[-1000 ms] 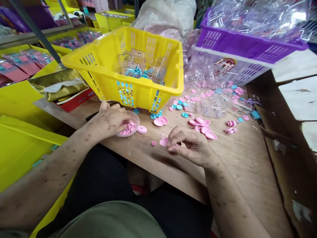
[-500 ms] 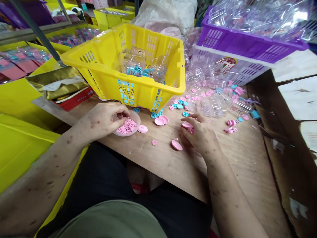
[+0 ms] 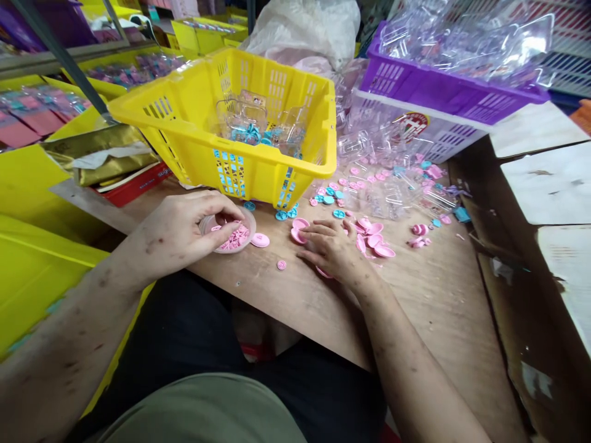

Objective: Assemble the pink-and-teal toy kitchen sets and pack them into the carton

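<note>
My left hand [image 3: 178,227] rests on the wooden table [image 3: 429,295], its fingers curled and pinched into a small clear bowl [image 3: 249,224] of tiny pink pieces [image 3: 234,237]; what they grip is hidden. My right hand [image 3: 330,243] lies flat with fingers stretched out, its fingertips touching pink plastic discs [image 3: 298,235]. More pink discs [image 3: 376,237] lie just right of it. A single pink disc [image 3: 260,240] and a small round pink piece [image 3: 281,264] sit between my hands.
A yellow basket [image 3: 194,154] holding clear packs and blue parts stands behind my hands. Blue pieces [image 3: 327,198] and clear blister packs [image 3: 392,191] are scattered at the right. A purple basket [image 3: 438,92] sits on a white one [image 3: 443,138]. A yellow bin [image 3: 32,271] is at the left.
My right hand has set down a pink disc near the front, reached to the disc pile, then slid left onto the discs by the basket. My left hand stays at the bowl.
</note>
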`<state>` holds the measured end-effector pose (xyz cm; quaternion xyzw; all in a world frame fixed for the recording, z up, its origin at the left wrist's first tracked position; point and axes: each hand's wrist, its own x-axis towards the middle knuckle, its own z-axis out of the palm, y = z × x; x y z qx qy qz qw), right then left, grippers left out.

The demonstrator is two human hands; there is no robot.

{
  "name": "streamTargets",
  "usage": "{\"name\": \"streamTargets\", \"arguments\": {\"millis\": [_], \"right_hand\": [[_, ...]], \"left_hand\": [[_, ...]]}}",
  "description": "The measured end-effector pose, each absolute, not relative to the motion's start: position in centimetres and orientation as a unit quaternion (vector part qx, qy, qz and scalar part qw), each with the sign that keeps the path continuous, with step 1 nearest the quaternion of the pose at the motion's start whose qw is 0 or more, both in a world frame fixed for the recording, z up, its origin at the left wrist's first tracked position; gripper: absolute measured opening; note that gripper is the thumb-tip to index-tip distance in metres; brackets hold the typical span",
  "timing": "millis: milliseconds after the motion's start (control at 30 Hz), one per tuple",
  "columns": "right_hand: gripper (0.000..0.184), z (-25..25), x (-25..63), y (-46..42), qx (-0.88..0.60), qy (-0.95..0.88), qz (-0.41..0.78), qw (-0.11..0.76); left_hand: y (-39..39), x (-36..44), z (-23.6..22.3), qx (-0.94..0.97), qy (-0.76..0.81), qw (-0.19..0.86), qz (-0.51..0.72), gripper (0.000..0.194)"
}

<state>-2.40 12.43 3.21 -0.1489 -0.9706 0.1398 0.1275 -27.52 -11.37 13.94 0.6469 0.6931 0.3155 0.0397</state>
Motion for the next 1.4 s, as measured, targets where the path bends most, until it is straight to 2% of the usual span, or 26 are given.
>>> {"name": "streamTargets", "arguments": {"millis": [167,300,400,533,600,667,767,833,900,1000,1133,1233,1400], "right_hand": [[0.005,3.4,-2.6,12.6,-0.152,-0.963,0.147,0.166],[0.007,3.5,-2.6,11.9,-0.154,-0.962,0.136,0.182],[0.018,3.3,-2.9,11.4,-0.147,-0.962,0.129,0.191],[0.007,3.7,-3.1,11.3,-0.143,-0.963,0.112,0.201],[0.012,4.3,-2.8,11.3,-0.111,-0.949,0.161,0.247],[0.015,5.1,-2.2,11.0,-0.065,-0.917,0.269,0.289],[0.010,6.1,-1.6,10.0,-0.018,-0.861,0.408,0.305],[0.008,6.4,-1.6,9.2,0.026,-0.842,0.439,0.312],[0.015,6.6,-2.0,8.6,0.074,-0.834,0.431,0.335],[0.008,6.8,-2.4,8.4,0.100,-0.841,0.389,0.363],[0.005,6.8,-2.3,8.7,0.085,-0.859,0.375,0.338],[0.007,6.7,-2.2,8.8,0.086,-0.863,0.385,0.316],[0.005,6.5,-2.2,8.6,0.087,-0.867,0.375,0.318]], "left_hand": [[-10.9,-26.2,14.0,0.630,0.699,0.044,0.336,0.016],[-10.4,-25.0,14.2,0.616,0.703,0.070,0.349,0.018],[-10.1,-24.4,14.4,0.619,0.693,0.090,0.358,0.017],[-10.2,-24.0,14.4,0.618,0.690,0.099,0.364,0.018],[-10.3,-24.0,14.3,0.611,0.696,0.097,0.366,0.018],[-10.3,-23.9,14.2,0.596,0.701,0.102,0.379,0.018],[-9.9,-23.3,13.7,0.570,0.697,0.134,0.413,0.019],[-9.4,-22.6,13.1,0.560,0.682,0.173,0.437,0.019],[-9.0,-21.8,12.4,0.552,0.657,0.229,0.459,0.018],[-8.6,-20.9,11.6,0.524,0.620,0.320,0.488,0.018],[-8.6,-20.6,11.4,0.466,0.595,0.398,0.520,0.028],[-8.7,-20.8,11.7,0.458,0.598,0.397,0.524,0.033],[-8.8,-20.8,11.7,0.505,0.607,0.357,0.499,0.022]]}}
